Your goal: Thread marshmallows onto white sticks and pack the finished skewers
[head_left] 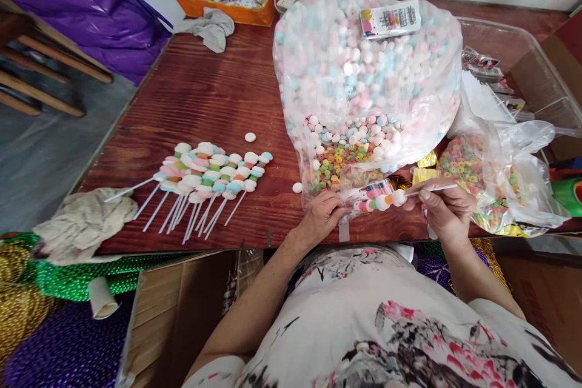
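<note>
A candy skewer [384, 201], with pastel and bright sweets on a white stick, lies level at the table's front edge. My right hand [443, 203] pinches its stick between thumb and fingers. At the skewer's far end, my left hand [322, 213] is closed on a clear printed wrapper [370, 190], and the sweets reach at least partly into it. How far they are inside is hard to make out. Just beyond my hands, a large clear bag [364, 79] holds pastel candies and ring-shaped sweets. Several finished-looking candy skewers [204, 173] lie in a pile to the left.
Two loose white candies [250, 137] lie near the pile. At right are a smaller bag of rings [468, 157] and a clear plastic bin [522, 36]. A crumpled cloth [86, 221] is at the left edge; an orange box [222, 15] stands at the back.
</note>
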Tool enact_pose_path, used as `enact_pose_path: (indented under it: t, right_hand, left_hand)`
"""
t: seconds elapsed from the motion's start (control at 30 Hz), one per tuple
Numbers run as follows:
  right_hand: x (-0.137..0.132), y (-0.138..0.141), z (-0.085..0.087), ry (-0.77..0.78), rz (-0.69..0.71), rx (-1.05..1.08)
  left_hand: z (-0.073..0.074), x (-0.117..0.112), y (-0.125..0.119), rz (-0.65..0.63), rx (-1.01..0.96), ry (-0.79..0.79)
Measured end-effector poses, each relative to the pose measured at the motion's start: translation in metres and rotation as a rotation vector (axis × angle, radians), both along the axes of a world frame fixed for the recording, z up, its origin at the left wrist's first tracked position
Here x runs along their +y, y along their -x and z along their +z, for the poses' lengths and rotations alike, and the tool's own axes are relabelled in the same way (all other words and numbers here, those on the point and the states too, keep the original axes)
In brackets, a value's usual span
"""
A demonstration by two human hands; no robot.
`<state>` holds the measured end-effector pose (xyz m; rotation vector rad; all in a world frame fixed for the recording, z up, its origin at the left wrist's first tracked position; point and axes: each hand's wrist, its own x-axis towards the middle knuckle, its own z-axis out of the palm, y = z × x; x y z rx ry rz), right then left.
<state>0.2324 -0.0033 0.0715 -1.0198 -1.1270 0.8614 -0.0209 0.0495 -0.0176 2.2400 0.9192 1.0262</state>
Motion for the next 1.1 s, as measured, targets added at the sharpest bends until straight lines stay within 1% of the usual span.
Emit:
enact_pose_path:
  t: [0.1, 0.17, 0.27, 0.33, 0.4, 0.5, 0.6, 0.67, 0.77, 0.83, 0.93, 1.03, 1.1]
  right_hand:
    - [-0.001, 0.005, -0.007, 0.018, 0.058, -0.024]
    - [-0.001, 0.007, -0.013, 0.037, 0.086, -0.004]
    - [0.001, 0.008, -0.021, 0.079, 0.091, 0.073]
    - [0.003, 0.007, -0.023, 0.111, 0.080, 0.118]
    - [0.005, 0.004, -0.022, 0.118, 0.048, 0.148]
    - [0.008, 0.004, -0.018, 0.098, 0.013, 0.181]
    - [0.010, 0.009, -0.014, 0.079, 0.033, 0.218]
    - [0.010, 0.013, -0.014, 0.056, 0.028, 0.215]
    - [0.009, 0.017, -0.015, 0.030, 0.017, 0.134]
    - [0.008, 0.019, -0.016, 0.033, 0.051, 0.087]
    - [0.011, 0.021, -0.017, 0.038, 0.092, 0.097]
    - [0.015, 0.025, -0.017, 0.012, 0.035, 0.137]
    - [0.018, 0.026, -0.016, 0.015, -0.001, 0.133]
  left_hand:
    - [-0.002, 0.000, -0.001, -0.021, 0.007, -0.004]
    - [-0.004, 0.000, -0.001, -0.029, 0.008, -0.004]
    - [-0.007, -0.001, 0.001, -0.043, 0.014, 0.001]
    - [-0.007, -0.002, 0.001, -0.047, 0.018, 0.004]
    - [-0.003, -0.003, 0.001, -0.031, 0.013, -0.001]
    - [0.008, -0.004, -0.003, 0.005, 0.010, -0.049]
    - [0.017, -0.003, -0.010, -0.045, 0.039, -0.085]
    - [0.021, -0.002, -0.014, -0.085, 0.067, -0.047]
    - [0.024, -0.002, -0.018, -0.070, 0.107, 0.009]
    - [0.024, -0.003, -0.018, -0.064, 0.113, 0.021]
    - [0.025, -0.005, -0.019, -0.038, 0.099, 0.016]
    - [0.026, -0.009, -0.021, 0.024, 0.154, 0.000]
    - [0.028, -0.012, -0.022, 0.049, 0.220, 0.037]
